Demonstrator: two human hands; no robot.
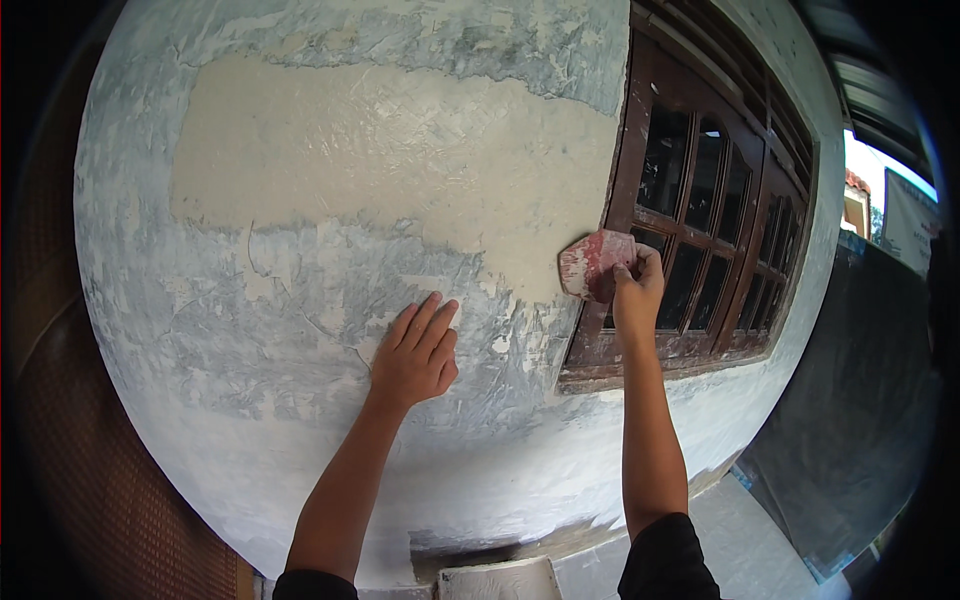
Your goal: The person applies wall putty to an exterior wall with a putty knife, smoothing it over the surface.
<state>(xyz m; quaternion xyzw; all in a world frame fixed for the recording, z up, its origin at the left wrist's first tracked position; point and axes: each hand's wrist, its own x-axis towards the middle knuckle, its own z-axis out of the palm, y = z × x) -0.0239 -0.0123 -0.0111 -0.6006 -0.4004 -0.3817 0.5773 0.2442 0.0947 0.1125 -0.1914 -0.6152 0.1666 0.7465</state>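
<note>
My right hand [640, 288] pinches a flat red-and-white scraper [592, 262], whose surface is smeared with pale filler. The scraper's left edge meets the wall beside the brown window frame [588, 335]. Against the grey, patchy wall [330, 300], my left hand [415, 352] rests with several fingers stretched out and nothing held. Above it spreads a broad cream patch of filler [380, 150], damp-looking and shiny in places. The patch runs from the upper left across to the window, with a ragged lower edge.
A dark wooden window [700, 230] with small glass panes is set in the wall at right. A woven brown panel [110, 470] stands at far left. At lower middle is a pale block [500, 580] near the wall's foot. A large dark sheet [850, 400] hangs at far right.
</note>
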